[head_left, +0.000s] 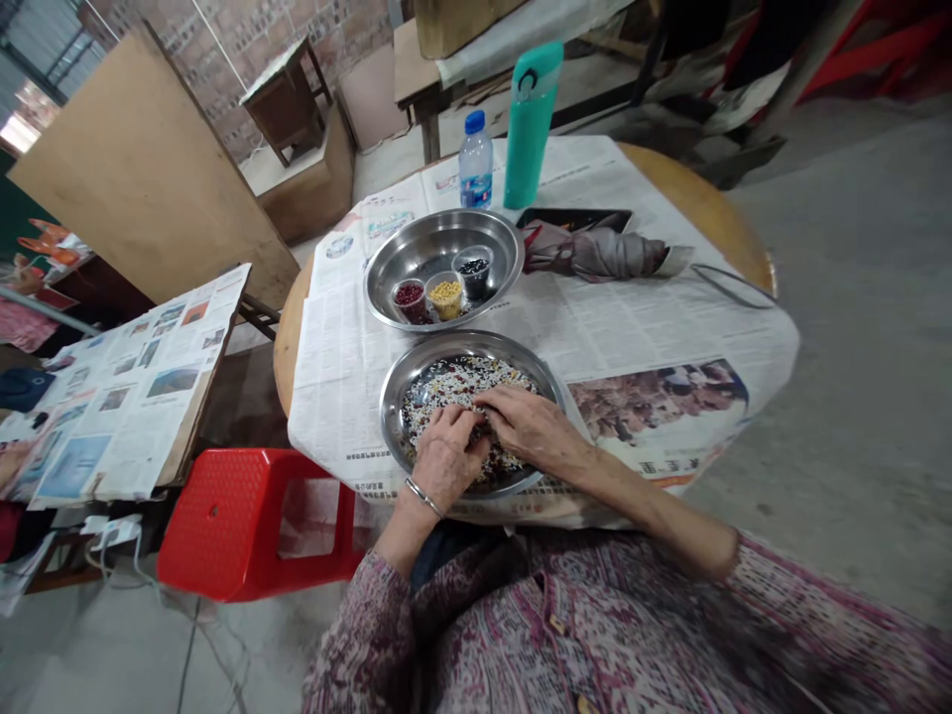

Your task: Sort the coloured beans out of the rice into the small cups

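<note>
A steel plate (468, 342) of mixed white, red and dark beans (453, 389) sits on the newspaper right in front of me. My left hand (446, 456), with a metal bangle (423, 498) at the wrist, has its fingers curled down into the beans. My right hand (530, 426) lies beside it, fingertips meeting the left hand's over the plate. The hands hide the middle of the pile. Beyond, a steel bowl (444, 230) holds small plastic cups of red beans (411, 299), yellow grains (446, 295) and black beans (474, 271).
Newspaper (521, 327) covers the round wooden table (699, 198). A water bottle (476, 161), a teal flask (530, 124) and a folded grey umbrella (595, 253) stand beyond the plates. A red plastic stool (245, 521) is at my left, beside a newspaper-covered board (126, 387).
</note>
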`<state>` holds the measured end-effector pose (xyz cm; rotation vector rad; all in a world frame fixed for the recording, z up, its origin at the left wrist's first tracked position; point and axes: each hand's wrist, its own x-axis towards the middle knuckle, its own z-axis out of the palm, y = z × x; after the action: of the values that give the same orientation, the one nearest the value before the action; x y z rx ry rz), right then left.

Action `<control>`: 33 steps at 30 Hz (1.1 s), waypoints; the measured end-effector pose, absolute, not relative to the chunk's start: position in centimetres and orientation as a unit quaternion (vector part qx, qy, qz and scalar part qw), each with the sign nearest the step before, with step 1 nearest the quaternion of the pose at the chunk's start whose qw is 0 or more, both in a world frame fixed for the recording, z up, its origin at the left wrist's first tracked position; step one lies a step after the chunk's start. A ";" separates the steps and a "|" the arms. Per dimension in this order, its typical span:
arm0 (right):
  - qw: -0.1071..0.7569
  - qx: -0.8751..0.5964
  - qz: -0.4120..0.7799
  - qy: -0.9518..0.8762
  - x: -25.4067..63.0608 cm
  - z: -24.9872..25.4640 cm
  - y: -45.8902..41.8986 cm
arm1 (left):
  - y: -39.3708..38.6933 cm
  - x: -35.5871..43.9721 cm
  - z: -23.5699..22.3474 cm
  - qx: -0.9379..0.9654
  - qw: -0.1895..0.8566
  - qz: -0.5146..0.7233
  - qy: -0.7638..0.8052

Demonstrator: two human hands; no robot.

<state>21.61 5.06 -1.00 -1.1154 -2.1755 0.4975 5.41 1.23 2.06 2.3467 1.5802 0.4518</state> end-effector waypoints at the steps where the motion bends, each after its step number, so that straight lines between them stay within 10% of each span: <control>1: 0.317 -0.423 0.189 -0.827 21.6 -1.0 5.1 | 1.2 5.4 2.1 0.811 0.137 0.156 0.546; 33: 0.300 -0.434 0.152 -0.836 21.4 -1.1 4.7 | 1.8 4.8 1.6 0.800 0.169 0.245 0.521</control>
<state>21.36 4.75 -1.14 -1.1519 -2.2190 0.4034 4.76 1.76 1.55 2.2737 1.4820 0.6957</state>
